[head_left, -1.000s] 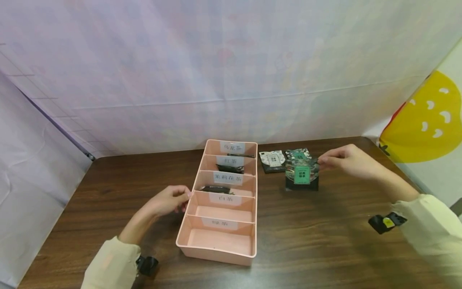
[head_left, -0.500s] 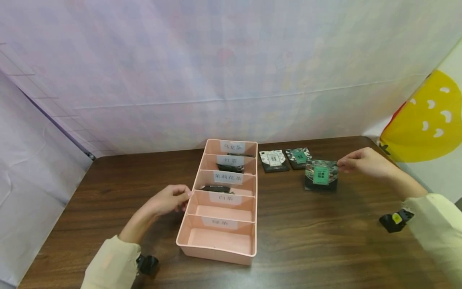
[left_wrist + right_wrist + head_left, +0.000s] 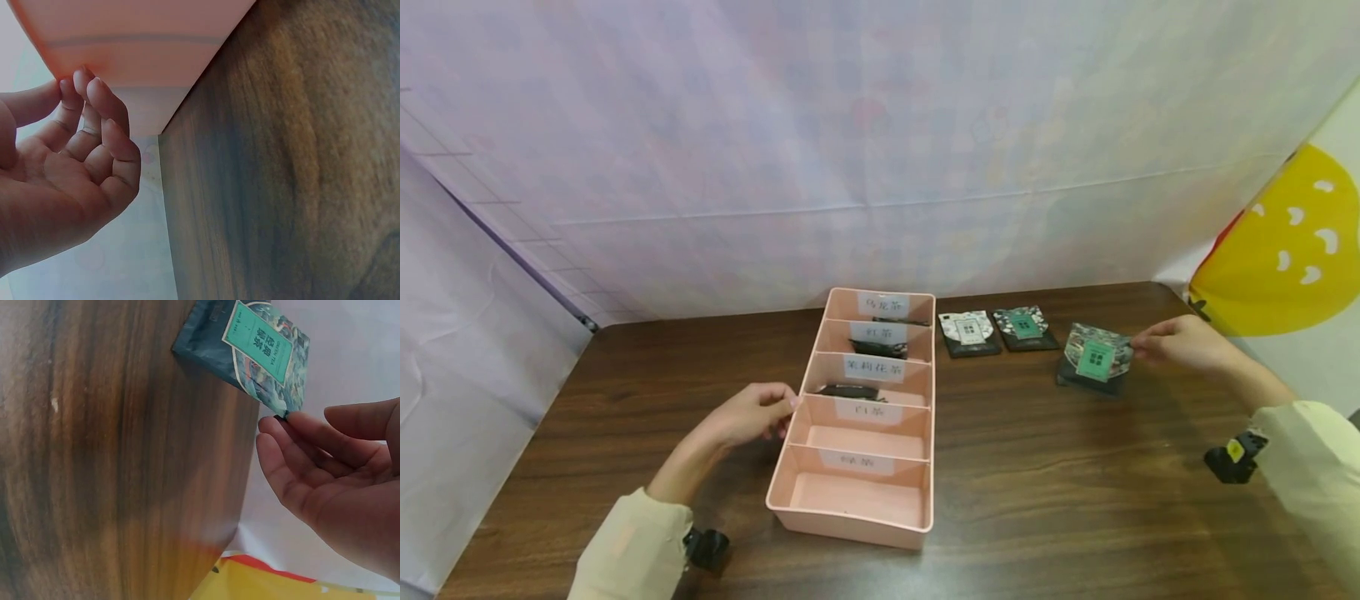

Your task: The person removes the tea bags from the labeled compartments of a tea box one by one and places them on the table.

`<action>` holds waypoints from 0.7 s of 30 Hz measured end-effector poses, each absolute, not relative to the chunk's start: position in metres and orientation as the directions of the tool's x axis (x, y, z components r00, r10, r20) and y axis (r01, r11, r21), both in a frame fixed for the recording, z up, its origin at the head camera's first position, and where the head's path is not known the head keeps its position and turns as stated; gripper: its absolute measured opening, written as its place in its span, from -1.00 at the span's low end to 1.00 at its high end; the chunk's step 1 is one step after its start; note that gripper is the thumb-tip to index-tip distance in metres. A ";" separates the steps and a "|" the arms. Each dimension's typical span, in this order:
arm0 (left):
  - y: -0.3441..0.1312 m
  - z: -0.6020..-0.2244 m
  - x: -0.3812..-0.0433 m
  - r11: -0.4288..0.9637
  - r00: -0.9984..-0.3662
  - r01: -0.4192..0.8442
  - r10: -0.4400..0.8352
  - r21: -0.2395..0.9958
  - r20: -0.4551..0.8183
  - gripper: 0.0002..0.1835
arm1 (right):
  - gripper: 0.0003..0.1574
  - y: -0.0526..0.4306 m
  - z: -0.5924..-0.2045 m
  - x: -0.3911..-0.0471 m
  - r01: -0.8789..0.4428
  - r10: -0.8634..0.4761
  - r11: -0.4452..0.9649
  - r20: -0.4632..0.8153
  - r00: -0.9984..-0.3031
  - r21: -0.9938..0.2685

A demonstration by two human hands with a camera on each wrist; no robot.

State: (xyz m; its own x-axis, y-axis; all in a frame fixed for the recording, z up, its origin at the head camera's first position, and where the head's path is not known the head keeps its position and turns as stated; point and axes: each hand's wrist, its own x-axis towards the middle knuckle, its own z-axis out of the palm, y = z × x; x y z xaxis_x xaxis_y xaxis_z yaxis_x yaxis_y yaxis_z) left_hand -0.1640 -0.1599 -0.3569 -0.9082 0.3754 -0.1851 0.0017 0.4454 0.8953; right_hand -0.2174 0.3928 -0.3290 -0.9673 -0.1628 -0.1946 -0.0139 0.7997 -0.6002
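A pink divided storage box [image 3: 850,537] with labelled compartments stands mid-table. My left hand [image 3: 756,414] holds its left rim, the fingers curled against the outer wall in the left wrist view [image 3: 81,137]. On the right, a dark green-tea sachet [image 3: 1093,360] with a green label leans back, its lower edge near the table. My right hand [image 3: 1176,346] is at the sachet's right upper corner. In the right wrist view the fingertips [image 3: 294,419] touch that corner of the tea sachet [image 3: 250,353], while the thumb stands apart from it.
Two more sachets, one white-topped [image 3: 968,333] and one green-labelled [image 3: 1024,327], lie flat beyond the box's right side. Dark packets [image 3: 848,392] sit in the three far compartments. A pale curtain [image 3: 865,167] hangs behind the wooden table [image 3: 1037,500].
My right hand has carried the sachet rightward, away from the two flat ones. The sachet has tipped back from upright, and the thumb now stands off it. The left hand has stayed still.
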 end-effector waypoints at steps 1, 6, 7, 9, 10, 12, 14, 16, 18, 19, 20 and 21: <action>-0.160 -0.357 -0.164 0.444 -0.907 0.005 0.379 0.896 -0.183 -0.82 | -0.55 0.394 -0.330 -0.218 -0.009 -0.158 0.803 -0.197 -0.968 -0.596; -0.160 -0.357 -0.164 0.441 -0.907 0.000 0.378 0.898 -0.185 -0.82 | -0.59 0.400 -0.333 -0.221 0.006 -0.139 0.807 -0.200 -0.970 -0.590; -0.160 -0.357 -0.164 0.440 -0.907 0.001 0.379 0.898 -0.185 -0.82 | -0.59 0.401 -0.334 -0.221 0.007 -0.138 0.809 -0.202 -0.970 -0.587; -0.160 -0.358 -0.164 0.441 -0.907 0.001 0.379 0.897 -0.186 -0.82 | -0.59 0.403 -0.334 -0.221 0.010 -0.133 0.820 -0.207 -0.969 -0.572; -0.160 -0.358 -0.164 0.442 -0.906 0.003 0.381 0.897 -0.184 -0.82 | -0.57 0.404 -0.335 -0.220 0.009 -0.134 0.824 -0.210 -0.968 -0.567; -0.159 -0.358 -0.165 0.445 -0.905 0.008 0.384 0.895 -0.183 -0.81 | -0.55 0.406 -0.335 -0.219 0.013 -0.134 0.830 -0.220 -0.966 -0.558; -0.159 -0.358 -0.165 0.448 -0.905 0.009 0.384 0.894 -0.183 -0.81 | -0.53 0.406 -0.336 -0.217 0.014 -0.138 0.826 -0.227 -0.964 -0.563; -0.159 -0.357 -0.165 0.448 -0.906 0.006 0.381 0.894 -0.184 -0.81 | -0.53 0.405 -0.337 -0.215 0.011 -0.152 0.811 -0.228 -0.962 -0.585; -0.159 -0.357 -0.164 0.449 -0.907 0.002 0.377 0.894 -0.188 -0.82 | -0.54 0.401 -0.338 -0.214 0.006 -0.161 0.795 -0.220 -0.962 -0.606; -0.159 -0.357 -0.164 0.447 -0.906 0.005 0.380 0.894 -0.185 -0.82 | -0.55 0.399 -0.339 -0.213 0.000 -0.168 0.786 -0.213 -0.962 -0.618; -0.159 -0.356 -0.164 0.446 -0.907 0.004 0.379 0.895 -0.185 -0.82 | -0.55 0.396 -0.340 -0.213 -0.010 -0.177 0.779 -0.205 -0.963 -0.627; -0.159 -0.356 -0.164 0.445 -0.906 0.006 0.381 0.895 -0.184 -0.82 | -0.55 0.393 -0.341 -0.212 -0.021 -0.188 0.774 -0.199 -0.962 -0.632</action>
State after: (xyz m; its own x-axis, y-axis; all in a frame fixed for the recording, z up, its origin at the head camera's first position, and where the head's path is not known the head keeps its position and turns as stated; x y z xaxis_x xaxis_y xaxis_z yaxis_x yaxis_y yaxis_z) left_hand -0.1642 -0.1594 -0.3561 -0.9063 0.3806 -0.1836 0.0055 0.4452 0.8954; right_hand -0.2118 0.3928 -0.3405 -0.9616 -0.1884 -0.1994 -0.0205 0.7743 -0.6324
